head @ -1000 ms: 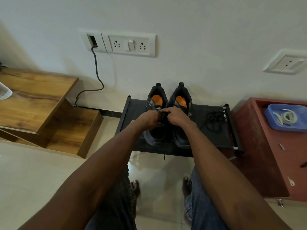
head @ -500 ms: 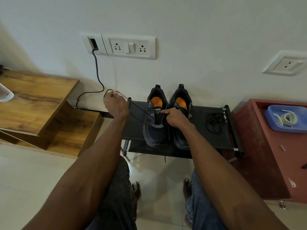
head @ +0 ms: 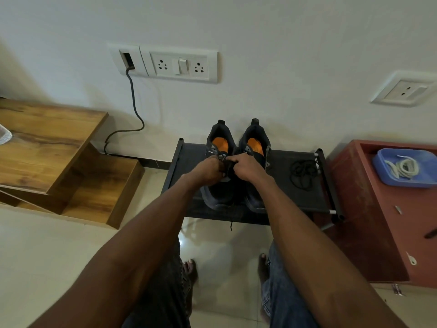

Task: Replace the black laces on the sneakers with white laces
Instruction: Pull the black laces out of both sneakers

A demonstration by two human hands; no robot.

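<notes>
Two hands (head: 208,169) (head: 248,166) pinching black lace (head: 223,159), sneakers (head: 218,192) near rack's (head: 236,215) front edge

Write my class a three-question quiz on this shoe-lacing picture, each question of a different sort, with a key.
1. True or false: the coiled white laces lie in the blue plastic tray.
2. Which sneaker do the left hand and right hand work on? A. the left black sneaker with orange insole B. the right black sneaker with orange insole
3. Fill in: the loose black lace lies on the black ____.

Key: 1 true; 2 A; 3 shoe rack.
</notes>
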